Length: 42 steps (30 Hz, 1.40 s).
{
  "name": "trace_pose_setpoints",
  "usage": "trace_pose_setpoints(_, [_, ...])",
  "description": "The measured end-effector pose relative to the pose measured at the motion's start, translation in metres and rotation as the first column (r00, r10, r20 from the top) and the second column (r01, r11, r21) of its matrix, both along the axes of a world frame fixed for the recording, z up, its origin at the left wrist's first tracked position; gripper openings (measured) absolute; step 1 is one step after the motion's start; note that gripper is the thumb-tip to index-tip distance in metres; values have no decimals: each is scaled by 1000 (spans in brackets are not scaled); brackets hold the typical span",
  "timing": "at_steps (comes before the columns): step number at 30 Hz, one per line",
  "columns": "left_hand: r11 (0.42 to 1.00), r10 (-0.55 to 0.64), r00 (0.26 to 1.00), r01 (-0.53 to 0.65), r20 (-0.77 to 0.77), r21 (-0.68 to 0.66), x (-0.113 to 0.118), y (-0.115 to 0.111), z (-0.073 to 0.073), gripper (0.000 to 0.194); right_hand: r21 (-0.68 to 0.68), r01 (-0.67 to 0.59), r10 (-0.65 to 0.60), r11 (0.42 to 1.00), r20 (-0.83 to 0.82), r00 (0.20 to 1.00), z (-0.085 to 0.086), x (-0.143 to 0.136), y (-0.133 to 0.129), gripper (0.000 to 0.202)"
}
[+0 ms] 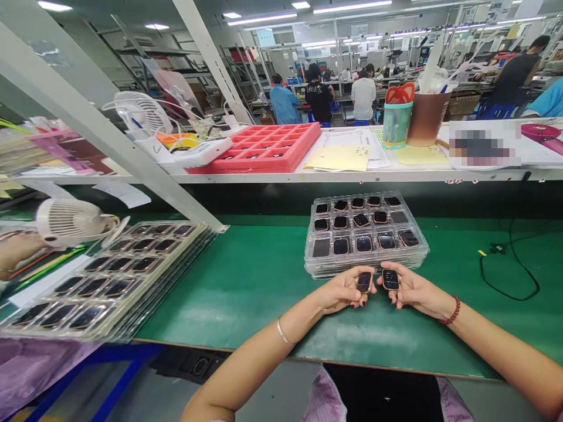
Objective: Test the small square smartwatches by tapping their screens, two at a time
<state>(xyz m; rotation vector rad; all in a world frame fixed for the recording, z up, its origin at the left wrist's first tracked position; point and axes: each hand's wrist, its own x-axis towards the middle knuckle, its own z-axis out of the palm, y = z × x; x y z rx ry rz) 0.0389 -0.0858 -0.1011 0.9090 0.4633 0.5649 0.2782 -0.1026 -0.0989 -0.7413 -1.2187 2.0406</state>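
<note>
My left hand is closed on a smartwatch, a rounded square with a dark screen and gold-coloured edge and no strap. A second, similar smartwatch is gripped between the fingers of my right hand. Both are held side by side, screens facing me, just above the green bench. Directly behind them stands a stack of clear plastic trays. Its top tray carries rows of watches with dark screens, and two of its pockets, front left and right of the middle row, hold no watch.
Another stack of watch trays stands on the left, beside a white fan and a co-worker's hand. A black cable lies at right. The shelf above bears a red foam tray, papers and cups.
</note>
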Motion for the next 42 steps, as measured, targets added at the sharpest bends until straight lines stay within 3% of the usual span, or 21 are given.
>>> trace_pose_setpoints(6, [997, 16, 989, -5, 144, -77, -7, 4, -1, 58, -169, -74, 54, 983, -121, 991, 1, 5, 0, 51])
trace_pose_setpoints(10, [987, 71, 990, -52, 126, -149, -3, 7, -6, 59, -317, -149, 101, 937, -162, 982, -6, 4, 5, 61])
trace_pose_setpoints(16, [980, 64, 996, -51, 61, -193, -1, 7, -4, 64, -374, -67, 34, 925, -95, 995, -12, 3, 8, 60])
trace_pose_setpoints(21, [991, 51, 998, -48, 23, -128, 0, 4, -4, 57, -231, -83, 59, 969, -107, 992, -14, 5, 8, 41])
trace_pose_setpoints(25, [997, 75, 990, -71, -118, 36, 7, -2, -6, 62, -41, -3, 3, 999, 11, 1000, -10, 1, 4, 50])
trace_pose_setpoints(32, [932, 258, 918, -154, -301, 327, 13, -10, -8, 42, 297, 117, -181, 948, 199, 963, -15, -9, -1, 28])
trace_pose_setpoints(42, [918, 283, 910, -165, -304, 360, 14, -10, -8, 41, 351, 60, -159, 934, 260, 952, -15, -12, -5, 28])
